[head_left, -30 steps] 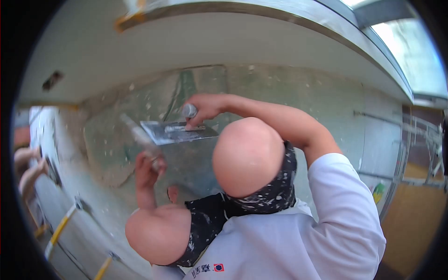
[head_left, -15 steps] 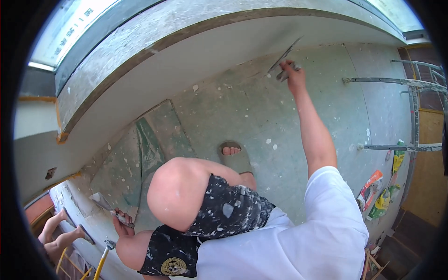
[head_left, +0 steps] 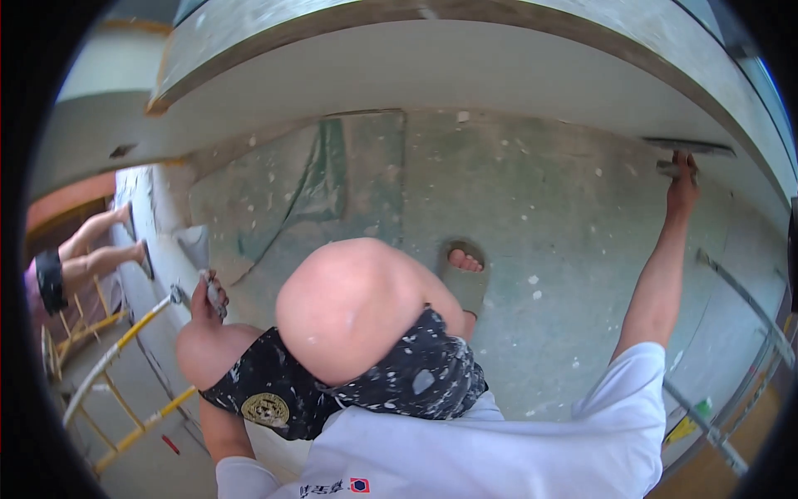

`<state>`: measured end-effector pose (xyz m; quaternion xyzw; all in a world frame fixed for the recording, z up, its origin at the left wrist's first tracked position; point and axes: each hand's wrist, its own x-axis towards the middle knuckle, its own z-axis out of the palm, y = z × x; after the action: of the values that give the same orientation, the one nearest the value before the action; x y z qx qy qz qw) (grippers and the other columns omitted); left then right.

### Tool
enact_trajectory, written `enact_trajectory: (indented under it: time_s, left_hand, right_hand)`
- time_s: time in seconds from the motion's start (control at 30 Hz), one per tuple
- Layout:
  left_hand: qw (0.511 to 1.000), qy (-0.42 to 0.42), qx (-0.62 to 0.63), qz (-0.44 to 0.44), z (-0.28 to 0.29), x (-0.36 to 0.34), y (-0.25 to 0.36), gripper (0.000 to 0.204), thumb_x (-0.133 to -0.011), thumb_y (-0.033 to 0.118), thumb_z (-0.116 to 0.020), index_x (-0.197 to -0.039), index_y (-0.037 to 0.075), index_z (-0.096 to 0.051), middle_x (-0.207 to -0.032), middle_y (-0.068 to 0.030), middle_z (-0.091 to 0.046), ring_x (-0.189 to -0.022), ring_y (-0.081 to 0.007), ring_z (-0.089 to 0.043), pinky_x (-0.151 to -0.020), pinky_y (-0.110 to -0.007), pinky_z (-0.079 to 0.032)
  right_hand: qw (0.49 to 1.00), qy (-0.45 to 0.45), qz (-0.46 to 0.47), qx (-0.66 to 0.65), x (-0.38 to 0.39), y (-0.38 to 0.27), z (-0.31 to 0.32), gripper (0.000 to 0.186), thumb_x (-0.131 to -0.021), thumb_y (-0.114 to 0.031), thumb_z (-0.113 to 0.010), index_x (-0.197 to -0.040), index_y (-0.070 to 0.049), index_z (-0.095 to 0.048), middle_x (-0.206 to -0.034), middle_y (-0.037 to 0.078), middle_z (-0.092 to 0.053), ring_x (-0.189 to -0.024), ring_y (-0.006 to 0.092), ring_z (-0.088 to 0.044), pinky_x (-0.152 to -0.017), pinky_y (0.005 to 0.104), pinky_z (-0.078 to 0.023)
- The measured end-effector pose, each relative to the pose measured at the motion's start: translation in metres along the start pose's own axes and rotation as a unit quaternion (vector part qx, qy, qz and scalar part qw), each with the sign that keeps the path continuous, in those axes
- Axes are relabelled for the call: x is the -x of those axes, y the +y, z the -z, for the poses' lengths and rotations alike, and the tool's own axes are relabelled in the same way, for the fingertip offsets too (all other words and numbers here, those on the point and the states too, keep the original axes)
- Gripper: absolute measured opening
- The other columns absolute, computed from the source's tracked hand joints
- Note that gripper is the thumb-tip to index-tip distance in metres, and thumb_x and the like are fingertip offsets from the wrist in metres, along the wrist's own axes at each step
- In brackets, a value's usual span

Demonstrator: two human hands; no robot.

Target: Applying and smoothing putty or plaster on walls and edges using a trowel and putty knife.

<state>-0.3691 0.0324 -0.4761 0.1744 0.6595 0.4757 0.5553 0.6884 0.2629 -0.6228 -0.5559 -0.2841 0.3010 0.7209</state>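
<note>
My right hand [head_left: 683, 181] reaches out to the far right, fingers closed round the handle of a plastering trowel [head_left: 694, 147]. The trowel's long blade lies against or very close to the lower part of the pale wall [head_left: 499, 71], just above the floor. Low at the left, beside my knee, my left hand [head_left: 205, 298] grips a putty knife [head_left: 194, 245]. Its wide, pale blade points away from me, and fingers partly cover the handle.
Green, paint-spotted sheeting [head_left: 532, 208] covers the floor, with a wrinkled fold [head_left: 331, 170] at left. Over the wall juts a grey ledge [head_left: 332, 43]. Metal frame legs [head_left: 740, 299] stand at right, a yellow ladder frame [head_left: 125, 349] at left. Another person's legs [head_left: 104, 241] show beyond.
My view has swung to the right. The right hand has carried the trowel rightward along the wall, and its blade has turned from slanted to nearly level. Both hands keep their tools.
</note>
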Motion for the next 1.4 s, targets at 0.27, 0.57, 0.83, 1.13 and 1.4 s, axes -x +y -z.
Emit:
enact_trajectory:
  time_s: [0.27, 0.57, 0.83, 1.13, 1.4]
  left_hand:
    - [0.998, -0.054, 0.034, -0.022, -0.041, -0.006, -0.014, 0.037, -0.1, 0.037, -0.053, -0.119, 0.006, -0.053, -0.086, -0.0025, -0.059, -0.061, -0.0141, -0.054, -0.054, -0.028, -0.043]
    - [0.983, -0.119, 0.122, -0.073, -0.037, 0.001, -0.042, 0.042, -0.101, 0.035, -0.05, -0.123, -0.001, -0.053, -0.088, -0.0063, -0.059, -0.064, -0.0165, -0.053, -0.059, -0.03, -0.043]
    - [0.974, -0.091, 0.185, -0.097, -0.031, 0.006, -0.062, 0.038, -0.099, 0.032, -0.055, -0.114, -0.002, -0.061, -0.086, -0.01, -0.062, -0.063, -0.0197, -0.056, -0.058, -0.033, -0.045]
    - [0.974, -0.053, 0.201, -0.086, -0.053, 0.046, -0.052, 0.038, -0.097, 0.032, -0.058, -0.112, -0.003, -0.06, -0.083, -0.0112, -0.062, -0.06, -0.0204, -0.056, -0.056, -0.033, -0.044]
    - [0.981, -0.051, 0.173, -0.072, -0.047, 0.038, -0.049, 0.03, -0.099, 0.026, -0.055, -0.108, -0.002, -0.06, -0.083, -0.0106, -0.061, -0.061, -0.0203, -0.056, -0.056, -0.032, -0.045]
  right_hand:
    - [0.971, -0.055, 0.091, 0.213, 0.167, -0.003, -0.205, 0.036, -0.082, -0.021, -0.079, -0.109, 0.001, -0.067, -0.101, 0.008, -0.067, -0.092, 0.0151, -0.061, -0.085, 0.0308, -0.049]
    - [0.958, -0.157, 0.139, 0.194, 0.304, 0.07, -0.407, 0.033, -0.076, -0.018, -0.082, -0.101, -0.003, -0.065, -0.098, 0.009, -0.067, -0.088, 0.0213, -0.064, -0.081, 0.0319, -0.05]
    - [0.936, -0.224, 0.131, 0.239, 0.401, 0.134, -0.542, 0.038, -0.077, -0.02, -0.083, -0.103, -0.001, -0.063, -0.095, 0.008, -0.066, -0.087, 0.017, -0.061, -0.081, 0.031, -0.049]
    - [0.929, -0.24, 0.177, 0.22, 0.461, 0.175, -0.643, 0.038, -0.074, -0.026, -0.084, -0.097, -0.003, -0.065, -0.094, 0.013, -0.065, -0.086, 0.0278, -0.063, -0.08, 0.0379, -0.049]
    - [0.836, -0.539, 0.015, 0.101, 0.462, 0.063, -0.632, 0.027, -0.076, -0.017, -0.082, -0.092, -0.004, -0.065, -0.083, 0.006, -0.068, -0.078, 0.0207, -0.065, -0.075, 0.0341, -0.051]
